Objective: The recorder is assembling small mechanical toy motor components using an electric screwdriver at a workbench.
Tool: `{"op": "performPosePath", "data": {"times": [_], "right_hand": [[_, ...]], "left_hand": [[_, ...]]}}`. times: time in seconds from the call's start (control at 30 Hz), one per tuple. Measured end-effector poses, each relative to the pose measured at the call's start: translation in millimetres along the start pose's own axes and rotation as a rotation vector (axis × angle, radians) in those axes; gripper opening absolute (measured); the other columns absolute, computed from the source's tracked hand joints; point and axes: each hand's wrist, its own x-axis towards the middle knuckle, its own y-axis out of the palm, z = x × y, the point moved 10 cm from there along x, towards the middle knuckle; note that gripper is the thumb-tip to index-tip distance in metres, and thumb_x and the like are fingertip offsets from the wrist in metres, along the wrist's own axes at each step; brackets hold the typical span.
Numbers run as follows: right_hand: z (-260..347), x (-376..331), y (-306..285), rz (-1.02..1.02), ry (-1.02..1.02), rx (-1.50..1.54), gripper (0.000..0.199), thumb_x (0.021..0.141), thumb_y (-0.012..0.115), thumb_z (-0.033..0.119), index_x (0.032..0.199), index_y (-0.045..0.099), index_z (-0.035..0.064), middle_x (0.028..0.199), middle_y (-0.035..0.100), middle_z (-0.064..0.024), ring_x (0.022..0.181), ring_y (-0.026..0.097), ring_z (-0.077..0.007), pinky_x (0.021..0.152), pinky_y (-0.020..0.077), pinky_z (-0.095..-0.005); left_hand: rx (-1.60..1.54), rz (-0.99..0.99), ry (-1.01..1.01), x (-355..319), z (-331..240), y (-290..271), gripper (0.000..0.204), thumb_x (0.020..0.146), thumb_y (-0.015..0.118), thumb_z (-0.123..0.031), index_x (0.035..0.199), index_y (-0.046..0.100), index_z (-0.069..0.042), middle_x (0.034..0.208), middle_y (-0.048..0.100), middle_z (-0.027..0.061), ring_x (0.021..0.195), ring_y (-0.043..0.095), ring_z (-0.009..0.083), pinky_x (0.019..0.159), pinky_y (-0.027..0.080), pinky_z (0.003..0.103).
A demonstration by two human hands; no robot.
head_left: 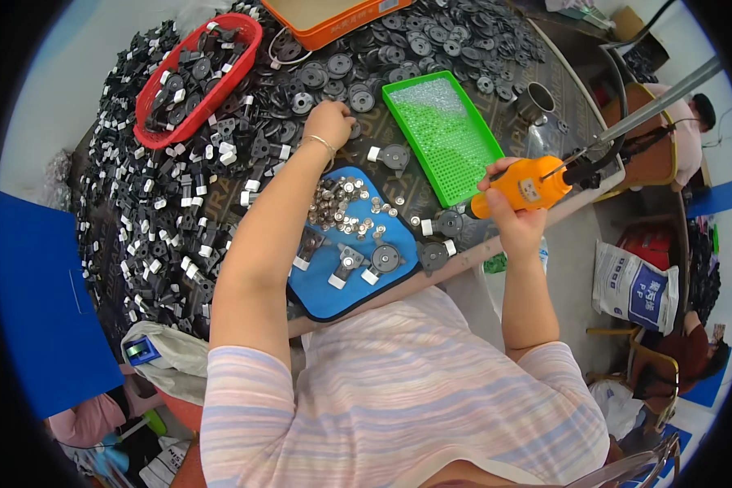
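My left hand (330, 126) reaches across the table to the near edge of a pile of black discs (333, 69). Its fingers are curled at a dark disc, mostly hidden by the hand. In my right hand (514, 213) is an orange electric screwdriver (530, 184), held over the table's right edge with its dark end pointing left. Between my arms lies a blue mat (331, 299) bearing a heap of small round metal pieces (332, 203). Several grey-and-white caster-like parts (385, 258) sit at the mat's near side. Another such part (394, 157) rests beyond it.
A green tray (416, 154) of tiny pieces stands right of the mat, with a metal cup (535, 102) farther right. A red basket (209, 108) of black parts and an orange box (346, 31) stand at the back. Loose black-and-white parts (159, 236) cover the left side.
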Motion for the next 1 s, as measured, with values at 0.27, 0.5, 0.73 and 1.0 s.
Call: {"op": "performPosePath", "data": {"times": [0.27,0.5,0.73,1.0], "right_hand": [[8,-11,-6,-0.026,0.011,-0.001,0.037,0.076,0.066,-0.005,0.108,0.049,0.0003,0.099,0.055,-0.0065,0.080,0.057,-0.0119,0.067,0.0472,-0.0241],[7,-10,-7,-0.023,-0.019,0.010,0.037,0.075,0.066,-0.005,0.108,0.049,0.0010,0.102,0.054,-0.0081,0.081,0.057,-0.0132,0.069,0.0478,-0.0263],[7,-9,-7,-0.018,-0.018,-0.023,0.037,0.075,0.063,-0.004,0.109,0.048,0.0004,0.102,0.054,-0.0095,0.082,0.057,-0.0155,0.071,0.0475,-0.0278],[11,-9,1,0.002,-0.003,-0.029,0.034,0.076,0.062,-0.001,0.108,0.049,-0.0009,0.099,0.055,-0.0104,0.082,0.058,-0.0174,0.075,0.0471,-0.0303]], "left_hand": [[0.317,0.136,-0.156,-15,-22,-2,0.062,0.071,0.071,-0.041,0.112,0.055,0.002,0.114,0.056,0.0206,0.101,0.057,0.0318,0.086,0.047,0.038],[0.071,-0.008,0.202,-51,-57,-36,0.042,0.062,0.070,-0.014,0.100,0.060,-0.001,0.095,0.061,0.0205,0.092,0.059,0.0336,0.083,0.047,0.038],[-0.211,0.208,0.355,-205,-89,-55,0.042,0.060,0.071,-0.001,0.099,0.059,-0.002,0.103,0.058,0.0136,0.096,0.054,0.0318,0.084,0.045,0.037],[-0.140,0.082,0.260,-231,-76,-44,0.047,0.058,0.074,-0.001,0.103,0.059,-0.001,0.099,0.055,0.0129,0.092,0.053,0.0317,0.080,0.045,0.037]]}}
